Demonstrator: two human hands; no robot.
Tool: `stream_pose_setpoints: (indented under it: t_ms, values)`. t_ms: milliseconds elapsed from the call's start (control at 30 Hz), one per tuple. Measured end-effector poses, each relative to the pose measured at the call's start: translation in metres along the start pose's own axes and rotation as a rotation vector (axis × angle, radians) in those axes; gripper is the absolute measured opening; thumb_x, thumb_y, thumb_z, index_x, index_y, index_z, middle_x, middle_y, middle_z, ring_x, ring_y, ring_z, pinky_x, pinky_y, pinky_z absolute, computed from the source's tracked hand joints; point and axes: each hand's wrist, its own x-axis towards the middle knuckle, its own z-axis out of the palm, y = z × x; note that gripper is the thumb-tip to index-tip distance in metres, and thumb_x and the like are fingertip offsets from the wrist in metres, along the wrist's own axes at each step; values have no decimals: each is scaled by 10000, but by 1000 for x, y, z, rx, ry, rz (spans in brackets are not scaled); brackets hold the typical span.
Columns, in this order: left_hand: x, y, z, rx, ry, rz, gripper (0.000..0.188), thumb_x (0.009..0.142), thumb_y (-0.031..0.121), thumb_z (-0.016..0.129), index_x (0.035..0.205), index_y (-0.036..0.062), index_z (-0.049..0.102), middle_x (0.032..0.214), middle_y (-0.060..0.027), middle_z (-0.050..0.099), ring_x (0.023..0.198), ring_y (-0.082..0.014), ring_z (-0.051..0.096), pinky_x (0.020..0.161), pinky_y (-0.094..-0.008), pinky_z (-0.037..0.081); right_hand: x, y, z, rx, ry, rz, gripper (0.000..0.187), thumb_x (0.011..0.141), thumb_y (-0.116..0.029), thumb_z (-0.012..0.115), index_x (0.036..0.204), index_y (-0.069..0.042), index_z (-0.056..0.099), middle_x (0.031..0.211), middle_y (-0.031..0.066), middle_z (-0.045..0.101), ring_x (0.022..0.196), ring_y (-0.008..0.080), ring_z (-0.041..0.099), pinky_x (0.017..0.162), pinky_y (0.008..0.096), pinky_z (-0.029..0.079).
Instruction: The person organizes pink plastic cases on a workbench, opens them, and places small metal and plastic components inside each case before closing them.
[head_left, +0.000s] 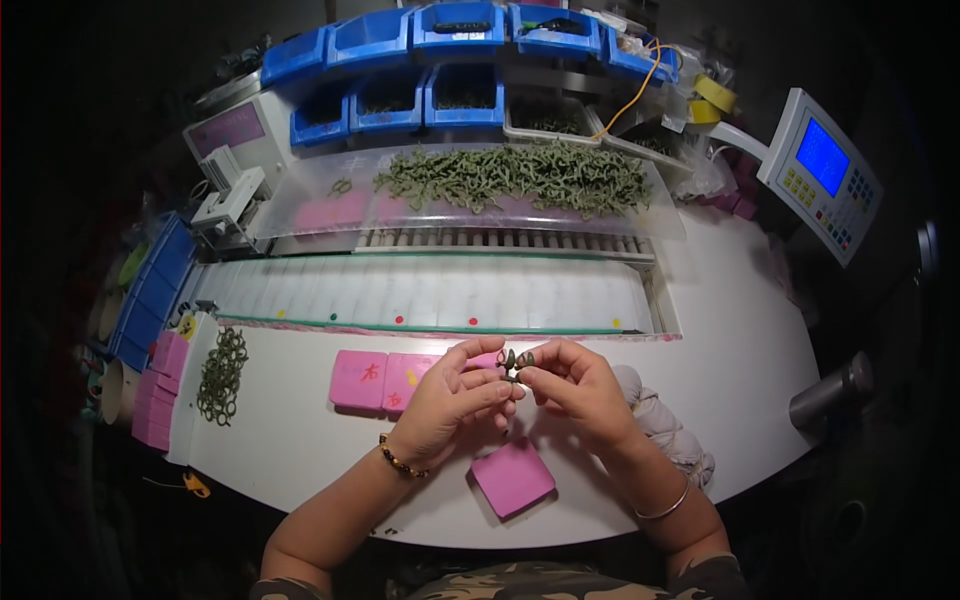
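Observation:
Both hands meet above the middle of the white table. My left hand (458,395) pinches a small dark green piece with rounded, ring-like parts (511,358) from its left side. On the other side my right hand (575,388) grips the same piece between thumb and forefinger. Fingers cover some of it, so its full shape cannot be made out. Below the hands a square pink block (512,478) lies flat on the table. Just left of my left hand a pink block with red marks (359,379) sits against others, partly hidden behind that hand.
A heap of green ring-like pieces (222,375) lies at left. Many more fill a clear tray (500,180) behind a white slatted strip (430,290). Blue bins (464,95) line the back. A control panel (825,175), grey cloth bundle (665,425) and metal cylinder (830,392) are at right.

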Motion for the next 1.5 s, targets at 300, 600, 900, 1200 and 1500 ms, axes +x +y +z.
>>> stream_pose_setpoints:
  t_ms: [300, 600, 900, 1200, 1500]
  values:
    - [2, -2, -5, 5, 2, 35, 622, 887, 47, 691, 1387, 12, 322, 979, -124, 654, 840, -158, 642, 709, -277, 544, 0, 2, 1, 65, -30, -78, 312, 922, -103, 667, 1221, -49, 596, 1052, 3, 649, 760, 7, 532, 595, 148, 396]
    - [-1, 1, 3, 182, 157, 174, 665, 861, 5, 707, 1383, 8, 294, 890, -87, 662, 768, -123, 645, 664, -267, 562, -1, 2, 0, -123, 77, -209, 397, 896, -27, 627, 1286, -1, 554, 1215, 59, 610, 870, 52, 536, 741, 198, 460]
    - [-2, 1, 5, 322, 217, 283, 713, 825, -58, 718, 1386, 3, 282, 846, -72, 664, 757, -99, 643, 666, -226, 543, 0, 4, 0, -161, 62, -222, 367, 902, -18, 615, 1266, -3, 571, 1237, 55, 596, 889, 51, 538, 736, 189, 498]
    - [0, 0, 5, 424, 218, 329, 681, 824, -72, 706, 1370, 4, 307, 844, -76, 667, 736, -95, 644, 640, -207, 521, 2, 4, -1, -127, 117, -232, 363, 900, -2, 610, 1260, -1, 570, 1239, 65, 593, 895, 62, 547, 748, 200, 509]
    - [34, 48, 2, 715, -274, -245, 368, 834, 27, 705, 1164, -24, 551, 812, -62, 684, 704, -101, 652, 594, -233, 515, 0, -2, -11, 148, 457, -426, 282, 900, 37, 589, 1175, -26, 580, 1134, 21, 575, 919, 84, 491, 765, 211, 443]
